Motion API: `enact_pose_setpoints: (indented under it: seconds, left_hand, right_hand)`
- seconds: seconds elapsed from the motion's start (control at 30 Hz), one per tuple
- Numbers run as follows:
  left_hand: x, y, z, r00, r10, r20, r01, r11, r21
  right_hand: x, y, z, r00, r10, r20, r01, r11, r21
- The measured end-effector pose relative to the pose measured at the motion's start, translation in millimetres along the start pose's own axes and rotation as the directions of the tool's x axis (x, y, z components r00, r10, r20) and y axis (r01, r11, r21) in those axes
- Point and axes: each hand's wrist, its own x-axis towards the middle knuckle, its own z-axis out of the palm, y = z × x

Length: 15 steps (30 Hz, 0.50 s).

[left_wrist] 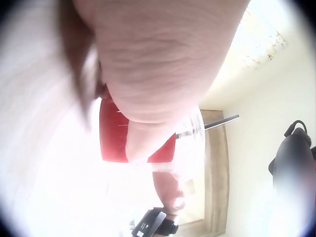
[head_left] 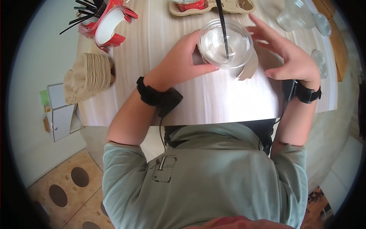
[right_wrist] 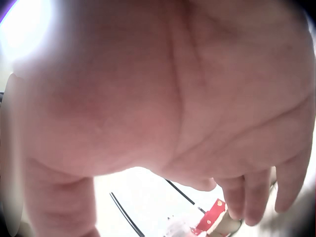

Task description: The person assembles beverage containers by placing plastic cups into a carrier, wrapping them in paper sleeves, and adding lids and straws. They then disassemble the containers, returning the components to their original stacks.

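Note:
My left hand (head_left: 183, 59) grips a clear plastic cup (head_left: 212, 38) with a clear lid, its thumb along the near side. A black straw (head_left: 222, 23) stands up through the lid. The left wrist view shows a red paper sleeve (left_wrist: 113, 136) against the cup, the thumb pressed on it. A loose beige end of that sleeve (head_left: 250, 65) sticks out right of the cup. My right hand (head_left: 291, 57) hovers beside the cup's right side, fingers spread and thumb apart, holding nothing. In the right wrist view its palm (right_wrist: 148, 98) fills most of the picture.
At the table's left edge stands a stack of moulded cardboard carriers (head_left: 91, 72). Red sleeves (head_left: 114, 39) and black straws (head_left: 88, 8) lie behind it. A carrier (head_left: 228, 7) with a red-sleeved cup (head_left: 192, 5) is at the back. Clear cups (head_left: 295, 17) and lids (head_left: 319, 63) are at right.

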Motion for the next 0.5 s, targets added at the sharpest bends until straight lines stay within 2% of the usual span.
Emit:
enact_pose_setpoints:
  seconds: [0.03,0.13,0.17,0.27,0.33,0.4,0.5]
  left_hand:
    - [0.1,-0.9,1.0,1.0,-0.009,-0.003,0.009,0.999,-0.034]
    - [2.5,-8.1,5.7,0.977,0.181,-0.11,-0.18,0.984,0.021]
    - [1.9,-8.6,6.8,0.977,0.177,-0.117,-0.175,0.984,0.027]
    - [2.6,-10.8,8.2,0.973,0.185,-0.137,-0.18,0.982,0.05]
    - [4.0,-17.1,8.4,0.965,0.216,-0.149,-0.208,0.976,0.067]
    - [2.8,-18.8,10.1,0.969,0.181,-0.166,-0.162,0.979,0.121]
    - [1.9,-17.0,12.1,0.976,0.155,-0.15,-0.133,0.98,0.145]
  right_hand:
    - [4.2,4.8,5.0,0.999,-0.035,0.019,0.037,0.997,-0.064]
    - [15.0,-10.0,23.1,0.978,0.192,0.085,-0.197,0.979,0.051]
    - [17.2,-12.7,28.8,0.985,0.163,0.058,-0.169,0.978,0.119]
    - [27.1,-10.2,36.2,0.983,0.159,0.087,-0.164,0.985,0.058]
    - [30.9,-4.8,41.6,0.989,0.141,0.044,-0.141,0.99,-0.006]
    - [34.9,-7.7,47.0,0.988,0.15,0.026,-0.149,0.988,-0.024]
    - [38.7,-6.0,50.9,0.997,0.073,-0.021,-0.074,0.996,-0.052]
